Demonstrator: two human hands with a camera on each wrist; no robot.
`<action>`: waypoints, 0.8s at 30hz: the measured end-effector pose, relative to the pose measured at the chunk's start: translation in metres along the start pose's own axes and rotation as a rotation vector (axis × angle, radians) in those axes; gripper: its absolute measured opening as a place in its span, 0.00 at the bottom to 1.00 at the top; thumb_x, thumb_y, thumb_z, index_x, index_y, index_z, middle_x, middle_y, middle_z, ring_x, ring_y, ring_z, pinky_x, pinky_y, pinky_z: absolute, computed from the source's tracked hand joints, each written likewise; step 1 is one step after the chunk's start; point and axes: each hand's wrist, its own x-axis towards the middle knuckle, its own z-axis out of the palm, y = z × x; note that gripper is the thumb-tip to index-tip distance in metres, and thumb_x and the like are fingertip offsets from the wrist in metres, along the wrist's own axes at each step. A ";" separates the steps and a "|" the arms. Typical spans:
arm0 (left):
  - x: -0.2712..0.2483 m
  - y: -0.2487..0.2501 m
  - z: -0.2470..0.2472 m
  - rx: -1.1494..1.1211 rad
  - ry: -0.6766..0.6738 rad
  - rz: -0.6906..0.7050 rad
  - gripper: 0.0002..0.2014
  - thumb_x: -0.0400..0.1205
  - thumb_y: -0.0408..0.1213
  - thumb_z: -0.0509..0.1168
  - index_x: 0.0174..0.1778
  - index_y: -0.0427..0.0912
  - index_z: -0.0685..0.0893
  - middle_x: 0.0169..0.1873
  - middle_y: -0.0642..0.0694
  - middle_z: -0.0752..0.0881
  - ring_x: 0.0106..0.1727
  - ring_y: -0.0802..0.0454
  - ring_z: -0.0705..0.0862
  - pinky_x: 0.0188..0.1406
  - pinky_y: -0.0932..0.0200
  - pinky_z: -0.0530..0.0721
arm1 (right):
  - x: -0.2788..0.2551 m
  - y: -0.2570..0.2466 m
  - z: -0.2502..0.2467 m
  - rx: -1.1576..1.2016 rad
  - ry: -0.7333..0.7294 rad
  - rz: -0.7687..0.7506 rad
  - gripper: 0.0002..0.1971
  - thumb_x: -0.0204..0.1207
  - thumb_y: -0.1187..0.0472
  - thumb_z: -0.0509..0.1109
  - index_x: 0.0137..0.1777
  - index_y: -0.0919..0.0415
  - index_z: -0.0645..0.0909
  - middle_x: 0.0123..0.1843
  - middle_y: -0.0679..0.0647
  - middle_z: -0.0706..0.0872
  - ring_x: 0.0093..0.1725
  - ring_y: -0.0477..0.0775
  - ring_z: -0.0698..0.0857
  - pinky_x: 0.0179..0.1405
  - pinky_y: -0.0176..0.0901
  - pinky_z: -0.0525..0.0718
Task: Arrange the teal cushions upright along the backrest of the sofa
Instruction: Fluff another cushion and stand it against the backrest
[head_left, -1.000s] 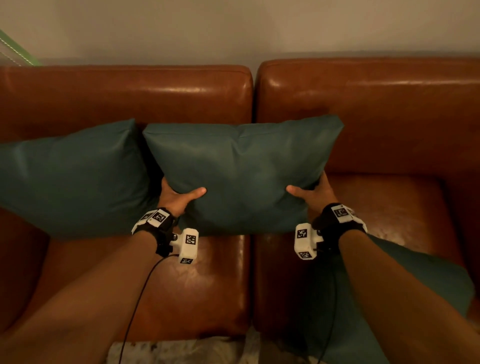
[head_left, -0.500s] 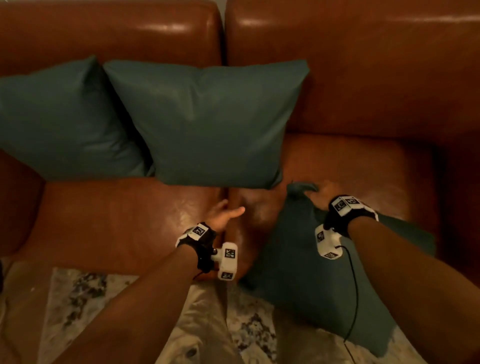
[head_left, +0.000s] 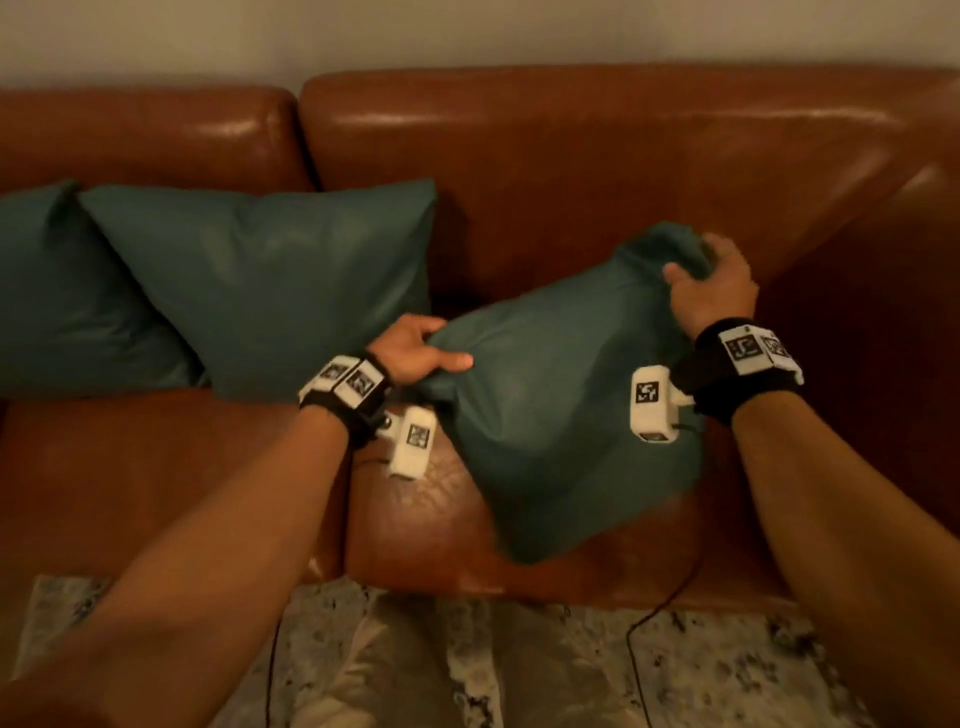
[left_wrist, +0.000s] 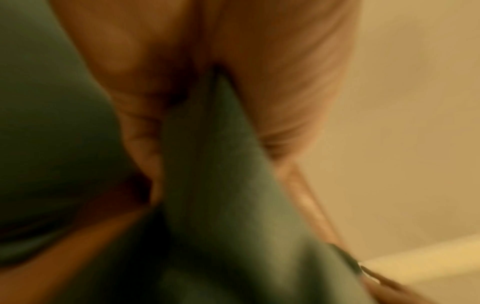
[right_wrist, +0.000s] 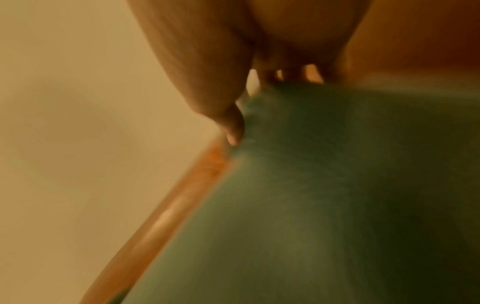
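Observation:
A third teal cushion (head_left: 561, 405) hangs tilted above the right seat of the brown leather sofa (head_left: 597, 171). My left hand (head_left: 415, 353) grips its left corner, thumb on the front face. My right hand (head_left: 711, 291) grips its upper right corner near the backrest. The left wrist view shows blurred teal fabric (left_wrist: 221, 185) pinched between thumb and fingers. In the right wrist view, the cushion (right_wrist: 337, 195) is bunched under my thumb. Two other teal cushions stand upright against the backrest: one (head_left: 280, 280) in the middle, one (head_left: 57, 291) at the far left.
The sofa's right armrest (head_left: 883, 338) rises close beside my right wrist. A patterned pale rug (head_left: 493, 665) lies on the floor before the sofa. A plain wall (head_left: 467, 36) runs behind the backrest. Thin black cables trail from both wrist cameras.
Both hands let go of the middle cushion, which stays upright. My right hand then took the third cushion's corner, my left hand joined it, and the cushion rose from the seat edge towards the backrest.

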 end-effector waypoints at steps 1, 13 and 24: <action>0.006 0.022 -0.001 0.067 0.014 0.031 0.07 0.70 0.36 0.78 0.39 0.50 0.89 0.25 0.63 0.88 0.26 0.72 0.83 0.43 0.63 0.84 | -0.003 -0.007 -0.009 -0.084 -0.041 -0.094 0.36 0.74 0.49 0.73 0.81 0.49 0.64 0.81 0.63 0.70 0.79 0.67 0.69 0.77 0.57 0.68; 0.021 0.149 -0.001 0.248 -0.027 0.285 0.14 0.74 0.46 0.73 0.56 0.53 0.88 0.56 0.48 0.89 0.56 0.53 0.86 0.54 0.53 0.85 | -0.015 -0.019 -0.023 -0.548 -0.361 -0.678 0.32 0.65 0.42 0.78 0.68 0.50 0.77 0.62 0.58 0.81 0.67 0.65 0.79 0.79 0.75 0.54; 0.010 0.029 0.005 -0.535 0.341 -0.088 0.25 0.82 0.47 0.63 0.76 0.50 0.73 0.69 0.49 0.79 0.68 0.53 0.76 0.67 0.49 0.70 | 0.027 0.005 -0.097 0.581 0.028 -0.182 0.18 0.69 0.61 0.79 0.60 0.56 0.85 0.42 0.37 0.91 0.43 0.36 0.89 0.45 0.36 0.87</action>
